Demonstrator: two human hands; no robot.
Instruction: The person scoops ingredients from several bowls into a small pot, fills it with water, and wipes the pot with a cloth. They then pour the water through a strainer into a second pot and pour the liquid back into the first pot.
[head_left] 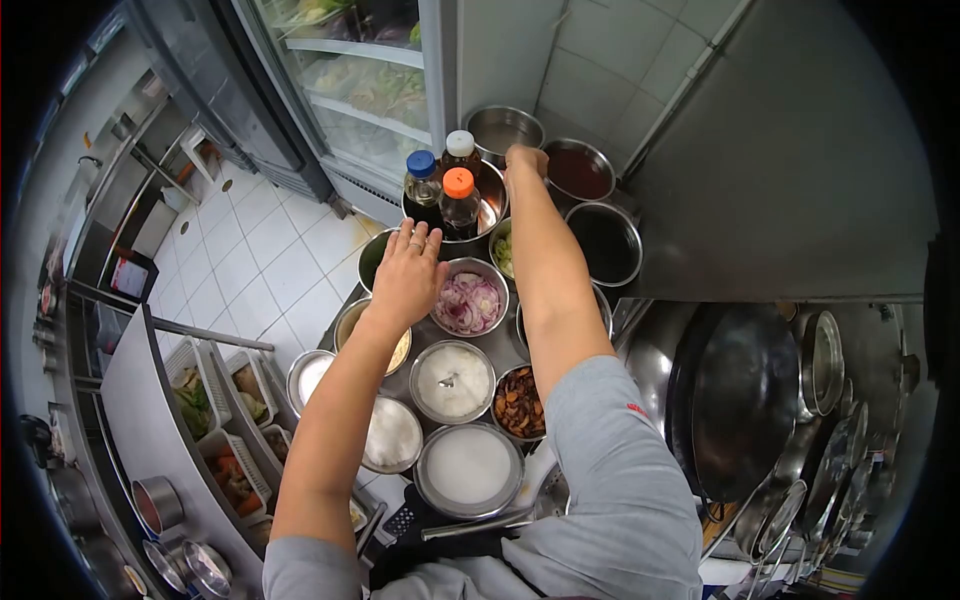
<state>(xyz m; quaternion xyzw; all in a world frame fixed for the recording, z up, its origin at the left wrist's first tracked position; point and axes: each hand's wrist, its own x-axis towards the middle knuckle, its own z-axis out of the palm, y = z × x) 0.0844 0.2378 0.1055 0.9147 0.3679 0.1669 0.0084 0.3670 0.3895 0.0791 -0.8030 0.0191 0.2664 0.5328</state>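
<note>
My left hand (405, 268) has its fingers stretched out, palm down, with the fingertips right at the near side of a steel bowl (492, 200) that holds several bottles. The bottles have a blue cap (421, 163), an orange cap (458, 183) and a white cap (460, 142). Just below this hand is a bowl of sliced red onion (467, 303). Farther away, my right hand (526, 160) is bent down between a steel pot (503, 128) and a pot of dark red sauce (580, 171). Its fingers are hidden, so I cannot tell what they hold.
Nearer to me stand tubs of white powder or paste (470, 468) and a bowl of brown chopped pieces (519, 403). A dark liquid fills a pot (603, 245) at the right. Woks (745, 400) hang or lean beyond. An open fridge (365, 100) is ahead; vegetable baskets (235, 470) sit left.
</note>
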